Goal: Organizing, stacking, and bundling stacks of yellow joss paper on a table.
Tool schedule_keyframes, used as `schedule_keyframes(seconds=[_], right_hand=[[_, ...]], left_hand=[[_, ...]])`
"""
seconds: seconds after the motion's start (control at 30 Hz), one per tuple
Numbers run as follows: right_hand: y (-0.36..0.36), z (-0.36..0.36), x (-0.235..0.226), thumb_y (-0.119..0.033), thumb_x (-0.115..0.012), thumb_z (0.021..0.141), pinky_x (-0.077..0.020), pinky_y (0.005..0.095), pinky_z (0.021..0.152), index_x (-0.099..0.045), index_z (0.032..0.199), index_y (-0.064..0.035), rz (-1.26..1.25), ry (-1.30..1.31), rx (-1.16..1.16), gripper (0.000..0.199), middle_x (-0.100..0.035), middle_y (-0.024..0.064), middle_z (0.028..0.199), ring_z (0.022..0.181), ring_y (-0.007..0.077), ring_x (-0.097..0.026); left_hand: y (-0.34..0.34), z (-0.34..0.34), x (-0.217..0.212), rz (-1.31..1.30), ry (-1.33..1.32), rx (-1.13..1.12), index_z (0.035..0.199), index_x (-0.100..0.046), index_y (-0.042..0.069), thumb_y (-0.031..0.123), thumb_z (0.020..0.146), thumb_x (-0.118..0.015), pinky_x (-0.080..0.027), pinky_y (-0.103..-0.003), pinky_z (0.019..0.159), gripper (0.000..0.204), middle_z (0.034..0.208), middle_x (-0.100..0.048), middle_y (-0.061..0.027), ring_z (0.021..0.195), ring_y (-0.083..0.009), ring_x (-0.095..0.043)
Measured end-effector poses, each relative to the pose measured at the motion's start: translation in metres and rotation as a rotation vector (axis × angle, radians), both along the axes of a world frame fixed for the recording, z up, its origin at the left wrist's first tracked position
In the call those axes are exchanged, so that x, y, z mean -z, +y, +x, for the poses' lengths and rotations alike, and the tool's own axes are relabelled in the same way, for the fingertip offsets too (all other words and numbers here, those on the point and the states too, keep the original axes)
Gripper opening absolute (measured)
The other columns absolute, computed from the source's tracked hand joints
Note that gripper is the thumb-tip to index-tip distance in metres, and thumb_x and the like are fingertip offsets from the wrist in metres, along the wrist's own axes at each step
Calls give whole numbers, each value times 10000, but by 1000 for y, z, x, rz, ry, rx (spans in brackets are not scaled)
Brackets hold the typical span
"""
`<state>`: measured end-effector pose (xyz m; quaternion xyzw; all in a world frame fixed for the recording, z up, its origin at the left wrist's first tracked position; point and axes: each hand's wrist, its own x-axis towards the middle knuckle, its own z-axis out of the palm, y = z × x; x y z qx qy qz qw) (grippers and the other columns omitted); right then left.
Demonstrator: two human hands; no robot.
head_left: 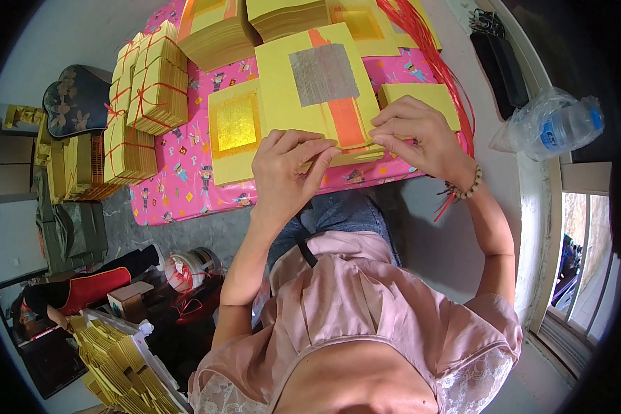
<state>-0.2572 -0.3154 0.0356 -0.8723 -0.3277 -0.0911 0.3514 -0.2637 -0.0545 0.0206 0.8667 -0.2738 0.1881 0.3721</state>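
Note:
A stack of yellow joss paper (276, 83) lies in front of me on the table. Its top sheet bears a silver-grey square and an orange stripe. My left hand (291, 162) pinches at the near edge of the stack, thumb and fingers together by the stripe. My right hand (421, 134) is closed at the near right corner, its thumb and fingertips on the paper's edge. How many sheets lie between the fingers cannot be seen. Beside the stack on the left is yellow paper with a gold square (236, 121).
Bundles tied with red string (160, 90) stand on the left of the pink tablecloth (186, 200). Taller stacks (221, 41) stand behind, and red strings (421, 41) hang at the right. A bottle (566, 127) lies on the right-hand ledge. Another person (93, 286) is at the lower left.

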Motion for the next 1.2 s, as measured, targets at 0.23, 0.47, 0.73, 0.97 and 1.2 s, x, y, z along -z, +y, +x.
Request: schedule_keyframes(seconds=[0.23,0.47,0.73,0.97,1.2], right_hand=[[14,0,-5,-183,-740,846,-515,383,782,-687,1029,-70,-155,-354,49,221,-678,125,966,912,295,-640],[23,47,-20,-205,-659,933,-499,392,696,-652,991,-30,9,-55,105,184,-638,141,859,772,313,-638],[26,140,-30,-265,-604,977,-467,368,629,-650,1009,-5,-3,129,181,266,-643,151,761,640,249,-604],[25,187,-8,-219,-620,959,-497,379,790,-678,1047,2,-209,-93,193,245,-666,136,947,860,274,-626],[53,208,-1,-211,-570,977,-496,424,888,-690,1057,-17,-250,-62,131,242,-674,157,1041,1003,332,-630]], left_hand=[[1,10,-6,93,-93,-10,858,-720,103,183,770,-803,-466,-356,629,145,742,-660,-39,681,-235,-610],[-2,16,-25,153,-420,-118,1101,-722,150,173,764,-787,-440,-431,914,344,1221,-624,-59,1174,-325,-564],[-10,48,-20,226,-164,-7,1365,-575,152,333,836,-743,-367,-504,1048,583,1397,-483,-185,1298,-394,-447],[-3,86,1,402,-81,67,1531,-349,131,534,919,-583,-217,-561,1180,770,1522,-306,-306,1436,-484,-258],[-2,97,4,403,-22,130,1558,-300,151,601,929,-537,-203,-558,1189,809,1544,-285,-296,1445,-476,-251]])
